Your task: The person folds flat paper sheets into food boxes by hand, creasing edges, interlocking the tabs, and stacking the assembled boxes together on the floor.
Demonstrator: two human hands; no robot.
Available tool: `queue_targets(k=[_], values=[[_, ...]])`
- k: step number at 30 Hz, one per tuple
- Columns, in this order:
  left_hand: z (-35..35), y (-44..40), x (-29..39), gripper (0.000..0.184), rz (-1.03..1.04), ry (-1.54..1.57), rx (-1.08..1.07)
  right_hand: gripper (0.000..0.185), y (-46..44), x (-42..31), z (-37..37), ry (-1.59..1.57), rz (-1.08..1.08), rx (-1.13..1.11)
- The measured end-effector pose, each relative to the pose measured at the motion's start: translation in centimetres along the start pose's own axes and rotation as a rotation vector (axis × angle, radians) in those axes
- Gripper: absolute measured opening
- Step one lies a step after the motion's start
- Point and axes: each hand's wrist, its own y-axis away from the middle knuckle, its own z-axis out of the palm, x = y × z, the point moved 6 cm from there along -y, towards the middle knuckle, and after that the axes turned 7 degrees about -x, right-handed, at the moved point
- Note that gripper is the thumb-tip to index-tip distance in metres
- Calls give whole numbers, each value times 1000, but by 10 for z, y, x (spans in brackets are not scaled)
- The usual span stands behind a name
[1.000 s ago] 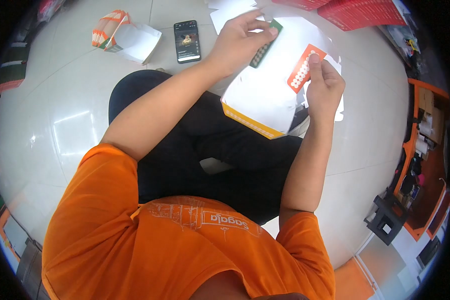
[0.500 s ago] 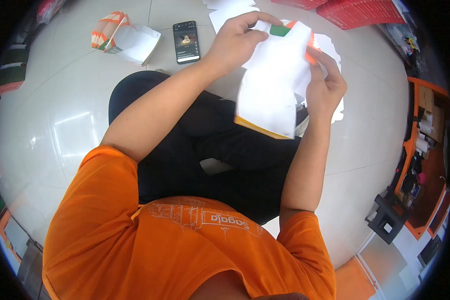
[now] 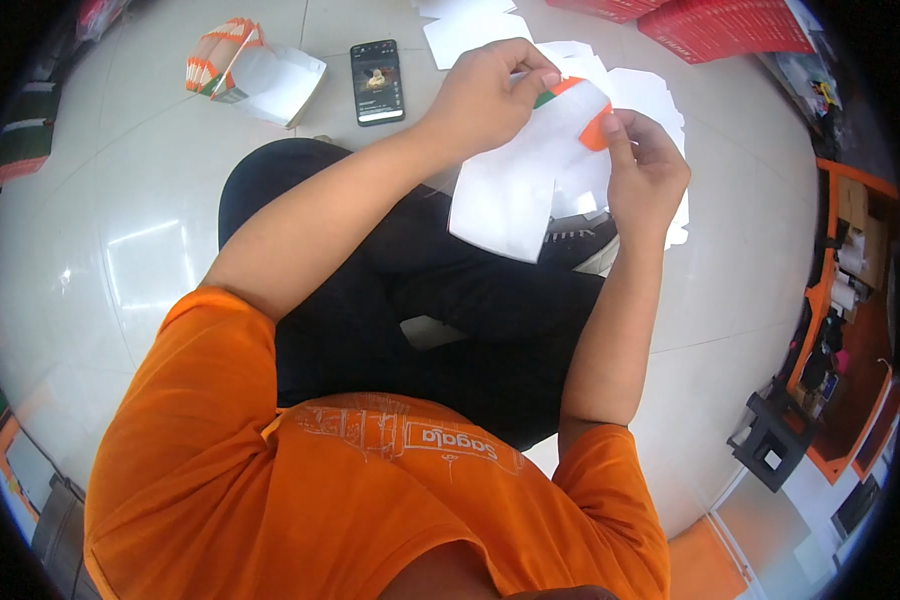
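Note:
A white card sheet (image 3: 510, 190) with orange and green printed parts at its top hangs between my hands, above my crossed legs. My left hand (image 3: 495, 95) pinches its upper left corner beside the green part. At the orange flap (image 3: 596, 132) on the right, my right hand (image 3: 647, 165) grips the card between thumb and fingers. The sheet is folded over at the top, with its plain white side facing me. Behind it, more white card pieces (image 3: 645, 92) lie on the floor.
A phone (image 3: 376, 85) with its screen lit lies on the tiled floor (image 3: 150, 190). Left of it stands an orange-and-white folded carton (image 3: 270, 85). Red stacks (image 3: 725, 30) are at the back right. A black stool-like object (image 3: 773, 437) and an orange shelf (image 3: 820, 300) stand right.
The card has turned from its broad inner side into a narrower folded shape, and its yellow lower edge no longer shows. My left hand has moved slightly down; my right hand still grips the orange part.

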Motion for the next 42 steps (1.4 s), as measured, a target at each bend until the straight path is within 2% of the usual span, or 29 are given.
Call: queue_targets(k=[5, 8, 11, 15, 17, 20, 21, 23, 24, 27, 28, 31, 35, 38, 41, 42], values=[[3, 3, 5, 27, 39, 139, 7, 25, 2, -9, -7, 59, -27, 88], [11, 3, 2, 37, -22, 392, -43, 24, -1, 3, -13, 45, -21, 145], [17, 3, -11, 44, -29, 859, -103, 22, 0, 5, -21, 36, -46, 200], [17, 1, -9, 42, -30, 556, -222, 20, 1, 2, -22, -43, -61, 210], [20, 0, -5, 40, -104, 598, -213, 20, -3, 8, -19, -56, -82, 188], [11, 1, -1, 29, -86, 491, -52, 19, -3, 6, -17, -31, -91, 163], [8, 2, 0, 31, -100, 426, -28, 19, -3, 1, -15, -17, -91, 155], [1, 4, 2, 35, -125, 295, 21, 21, 3, -28, -16, 210, -301, 325], [-1, 4, 3, 34, -74, 285, 55, 22, 9, -41, -16, 326, -406, 409], [-4, 7, 6, 33, 32, 244, 132, 29, 12, -26, -11, -89, -176, 172], [-5, 7, 8, 32, 35, 225, 138, 35, 14, -22, -2, -1, 14, 31], [-1, 10, 7, 32, -14, 216, 66, 37, 21, -22, 26, -192, 172, -127], [12, 13, 10, 35, 29, 319, -57, 30, 19, -26, 24, -335, 106, -56], [13, 12, 15, 38, 64, 305, -107, 24, 16, -14, 24, -495, 135, -68], [10, 17, 27, 38, 372, 138, 150, 20, 15, -9, 20, -685, 163, 85], [8, 17, 29, 37, 390, 124, 142, 19, 15, -11, 22, -701, 148, 79]])
